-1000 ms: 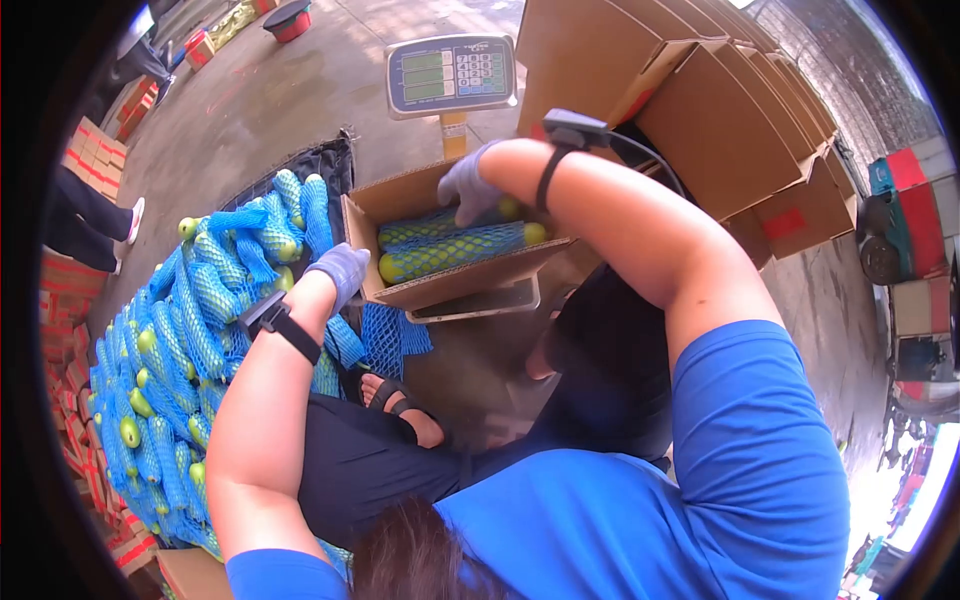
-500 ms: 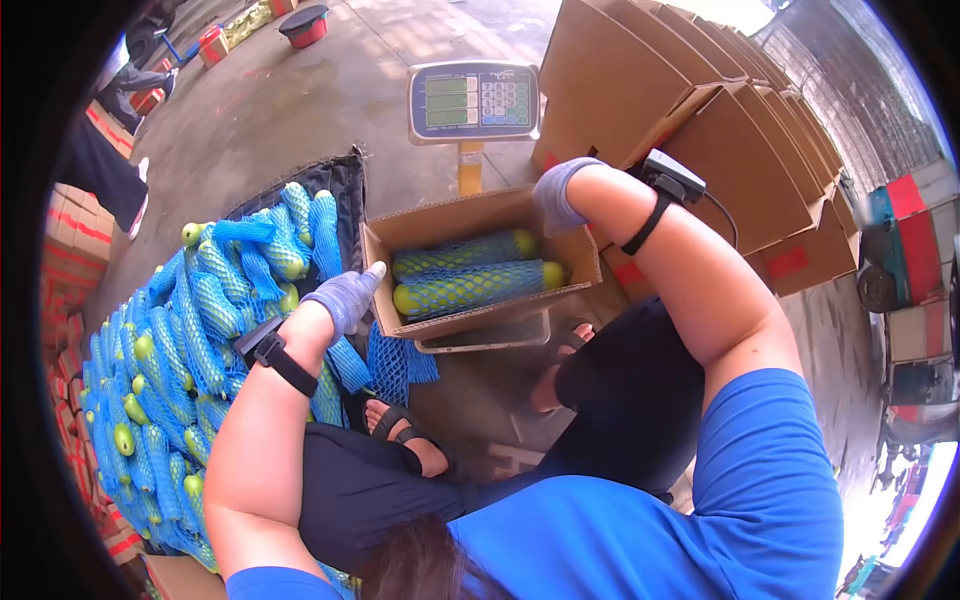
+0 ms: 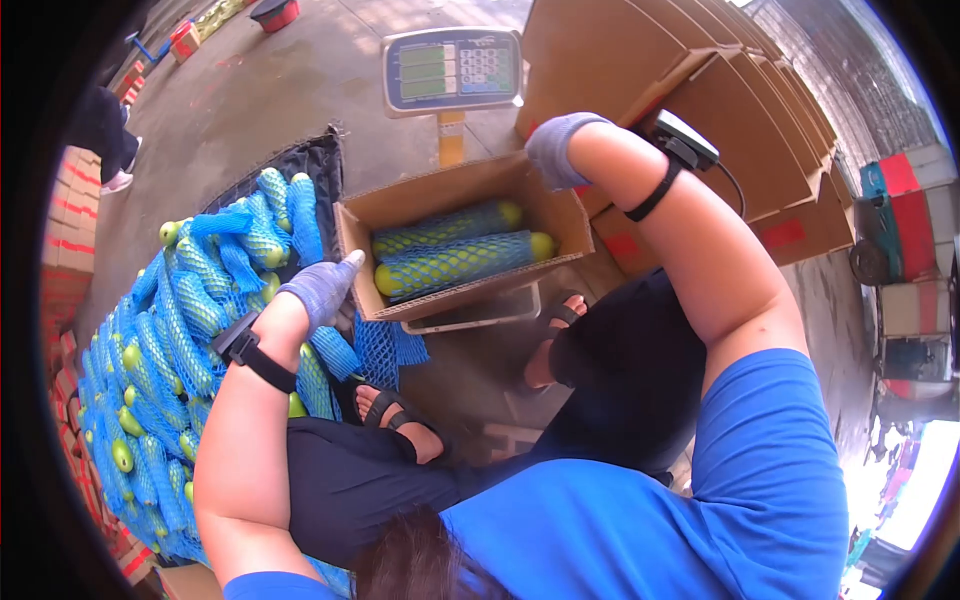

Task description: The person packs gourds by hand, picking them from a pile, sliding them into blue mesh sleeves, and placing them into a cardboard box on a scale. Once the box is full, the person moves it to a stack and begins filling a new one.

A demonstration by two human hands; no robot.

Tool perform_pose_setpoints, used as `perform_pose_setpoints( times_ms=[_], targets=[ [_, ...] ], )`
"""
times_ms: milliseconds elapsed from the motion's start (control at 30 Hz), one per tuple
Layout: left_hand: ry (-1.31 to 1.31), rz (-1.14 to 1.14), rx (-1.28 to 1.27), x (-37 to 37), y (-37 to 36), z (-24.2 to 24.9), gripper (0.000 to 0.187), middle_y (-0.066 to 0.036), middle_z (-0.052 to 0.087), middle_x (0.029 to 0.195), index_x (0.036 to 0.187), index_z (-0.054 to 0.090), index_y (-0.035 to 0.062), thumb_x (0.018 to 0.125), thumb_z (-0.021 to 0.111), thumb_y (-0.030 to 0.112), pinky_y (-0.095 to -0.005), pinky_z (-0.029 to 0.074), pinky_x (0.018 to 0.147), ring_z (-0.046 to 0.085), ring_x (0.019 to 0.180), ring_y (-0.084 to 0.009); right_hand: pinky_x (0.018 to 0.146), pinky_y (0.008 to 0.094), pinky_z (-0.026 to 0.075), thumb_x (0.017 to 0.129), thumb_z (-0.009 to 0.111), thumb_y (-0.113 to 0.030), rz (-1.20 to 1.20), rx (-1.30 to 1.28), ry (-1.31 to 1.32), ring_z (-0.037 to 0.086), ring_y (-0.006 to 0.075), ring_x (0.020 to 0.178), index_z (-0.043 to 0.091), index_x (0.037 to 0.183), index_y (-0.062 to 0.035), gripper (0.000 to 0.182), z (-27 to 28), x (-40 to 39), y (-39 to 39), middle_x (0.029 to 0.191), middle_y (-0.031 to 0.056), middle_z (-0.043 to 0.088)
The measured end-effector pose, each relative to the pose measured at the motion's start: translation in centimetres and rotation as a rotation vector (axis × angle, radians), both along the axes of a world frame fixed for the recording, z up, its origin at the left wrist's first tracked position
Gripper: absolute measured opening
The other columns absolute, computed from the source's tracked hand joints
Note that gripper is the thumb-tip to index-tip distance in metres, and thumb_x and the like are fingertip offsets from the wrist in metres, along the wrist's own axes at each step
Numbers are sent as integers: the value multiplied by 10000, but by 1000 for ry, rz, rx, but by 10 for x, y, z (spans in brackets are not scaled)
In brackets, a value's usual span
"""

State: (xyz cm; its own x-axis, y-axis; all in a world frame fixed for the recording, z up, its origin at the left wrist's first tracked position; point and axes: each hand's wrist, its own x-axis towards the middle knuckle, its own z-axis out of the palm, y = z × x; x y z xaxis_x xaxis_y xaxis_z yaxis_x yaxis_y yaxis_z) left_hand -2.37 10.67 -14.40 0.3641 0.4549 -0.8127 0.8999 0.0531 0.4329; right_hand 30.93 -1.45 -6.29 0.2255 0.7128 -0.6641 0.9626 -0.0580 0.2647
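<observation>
An open cardboard box (image 3: 490, 285) sits tilted slightly on the weighing scale's platform (image 3: 485, 318). Two long green gourds (image 3: 465, 263) in blue net sleeves lie side by side in it. My left hand (image 3: 322, 290), in a grey glove, grips the box's left wall, thumb over the rim. At the far right corner, my right hand (image 3: 557, 150), gloved too, is closed over the edge, its fingertips partly hidden. Beside my left hand is a big heap of netted gourds (image 3: 190, 320).
The scale's display (image 3: 452, 70) stands on a yellow post behind the box. Large flattened or folded cartons (image 3: 740, 130) lean at the right. Red-striped boxes (image 3: 75, 210) are stacked far left, near another person's leg (image 3: 98, 130). A red-and-black tub (image 3: 275, 14) is at the back.
The whole view has shifted, so the box, scale and hands appear higher and further left. Both hands keep their hold on the box. The other person's legs have moved at the upper left.
</observation>
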Motion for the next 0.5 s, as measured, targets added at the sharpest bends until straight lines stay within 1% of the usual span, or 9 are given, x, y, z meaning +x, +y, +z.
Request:
perform_pose_setpoints(
  times_ms=[67,133,167,200,267,333,400,467,500],
  targets=[
    [-13,-52,9,-1,0,-9,725,-227,708,837,1017,649,-83,982,405,598,-392,556,604,711,687,-346,836,457,546,836,672,-372,29,-78,-29,691,300,996,726,1121,-53,431,-1,-2,2,1121,130,713],
    [-67,9,23,-4,-6,-17,670,-214,709,809,1009,655,-59,990,406,564,-377,539,571,699,645,-329,825,445,541,850,646,-395,-70,-45,-38,690,304,952,732,1086,-43,432,22,-8,-1,1056,137,719],
    [-36,-68,70,-8,-4,-21,614,-206,709,800,993,653,-40,999,406,522,-366,539,561,683,611,-311,814,434,536,865,620,-418,-151,-10,-41,690,308,909,737,1052,-34,443,30,-9,-6,990,143,725],
    [-34,-75,39,-9,-3,-22,569,-187,701,790,987,646,-28,1007,404,487,-358,547,568,676,605,-290,827,416,537,888,577,-582,-284,-49,-25,688,290,909,720,1101,-32,607,34,-5,-10,1011,134,726],
    [-111,135,50,-16,-7,-43,529,-164,688,795,1024,633,-20,1011,406,458,-368,559,589,684,643,-272,849,413,534,870,565,-677,-309,-113,98,690,286,935,703,1136,-22,720,44,-1,-26,1026,140,725],
    [-168,278,-7,-18,-12,-49,458,-159,673,951,1125,594,3,1009,431,415,-397,569,595,686,749,-263,863,407,533,869,558,-697,-662,-314,334,692,294,950,696,1134,4,762,8,18,-36,1020,167,721],
    [-273,415,-251,-32,0,-75,471,-187,609,1203,1311,495,57,957,527,366,-523,560,794,648,1020,-354,846,399,536,894,577,-627,-687,-416,375,693,282,975,693,1125,20,696,-35,26,-33,1011,189,715],
    [-352,409,-213,-41,13,-105,460,-193,602,1197,1303,492,39,946,541,324,-527,557,808,645,1020,-361,821,410,543,940,561,-364,-583,-285,537,716,283,896,688,1163,-4,441,-59,20,-32,1048,174,724],
    [-436,420,-182,-44,15,-118,451,-199,594,1191,1296,488,21,934,554,281,-531,555,821,642,1020,-368,793,416,542,950,510,-301,-420,-292,462,714,271,866,700,1127,-18,383,-49,7,-33,1025,151,729]
  ],
)
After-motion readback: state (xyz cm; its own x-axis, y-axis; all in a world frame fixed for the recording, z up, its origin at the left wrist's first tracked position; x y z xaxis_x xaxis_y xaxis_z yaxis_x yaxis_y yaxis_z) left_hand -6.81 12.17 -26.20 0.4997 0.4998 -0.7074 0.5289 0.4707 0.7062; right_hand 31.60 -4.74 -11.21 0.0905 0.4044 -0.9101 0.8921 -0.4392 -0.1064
